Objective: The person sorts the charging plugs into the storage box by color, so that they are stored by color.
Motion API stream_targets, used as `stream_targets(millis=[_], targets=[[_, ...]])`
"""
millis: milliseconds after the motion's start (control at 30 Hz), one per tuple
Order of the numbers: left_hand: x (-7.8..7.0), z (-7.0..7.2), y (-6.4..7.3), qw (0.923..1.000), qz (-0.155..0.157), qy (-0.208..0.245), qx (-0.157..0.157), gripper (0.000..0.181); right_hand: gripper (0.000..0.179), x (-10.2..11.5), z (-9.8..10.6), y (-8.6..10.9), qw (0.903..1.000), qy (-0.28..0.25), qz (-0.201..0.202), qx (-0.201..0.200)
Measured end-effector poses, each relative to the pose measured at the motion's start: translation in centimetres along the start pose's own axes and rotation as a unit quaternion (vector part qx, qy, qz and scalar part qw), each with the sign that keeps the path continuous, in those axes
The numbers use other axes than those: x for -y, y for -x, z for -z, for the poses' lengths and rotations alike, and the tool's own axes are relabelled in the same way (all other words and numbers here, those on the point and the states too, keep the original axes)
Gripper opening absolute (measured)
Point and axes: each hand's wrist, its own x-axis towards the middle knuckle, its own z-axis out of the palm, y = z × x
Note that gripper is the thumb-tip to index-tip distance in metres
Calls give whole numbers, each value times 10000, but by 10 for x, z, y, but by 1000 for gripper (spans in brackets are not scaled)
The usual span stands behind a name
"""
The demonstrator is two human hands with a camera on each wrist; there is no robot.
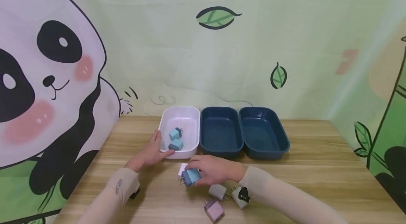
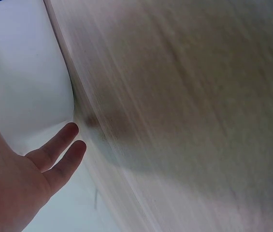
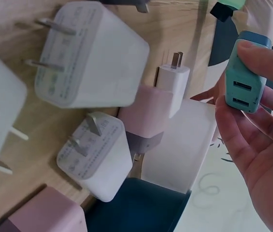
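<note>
Hands, two, bare, below our pale long sleeves (image 1: 109, 192): our right hand (image 1: 215, 169), narrowed, grips between thumb and fingers one light-blue, boxy plastic plug adapter (image 1: 191, 176) with a darker blue prong end, its two metal prongs pointing left; our left hand (image 1: 152, 151), spread wide, sets its thumb at the near rim of a white, rounded-rectangular tray (image 1: 187, 154), fingers along the left side. We place the held adapter outside that tray, on its near side. Inside the tray: two light-blue and dark-blue block adapters (image 1: 176, 144), one nearer, one farther. To the right, side by side: two dark-blue, rounded-rectangular trays (image 1: 221, 134). On the near part of the wood-grained table (image 1: 158, 199): one white adapter (image 1: 182, 169), partly hidden behind the held one; two white block adapters (image 1: 217, 192) farther right; one pink block adapter with a mauve prong end (image 1: 214, 211), nearest us.
</note>
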Motion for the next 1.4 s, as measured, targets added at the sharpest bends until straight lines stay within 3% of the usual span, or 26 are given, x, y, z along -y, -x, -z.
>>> stream_targets(millis=[400,767,1400], targets=[[0,-3,-1,9996,-205,141,-162,113,46,-7,14,4,9980,-368,-439,-256],[1,-2,0,9997,-167,155,-134,112,48,-18,24,8,9932,-640,-771,-600],[5,-4,-1,9999,-85,136,-54,118,50,-53,27,-7,9856,-535,-1242,-1015]])
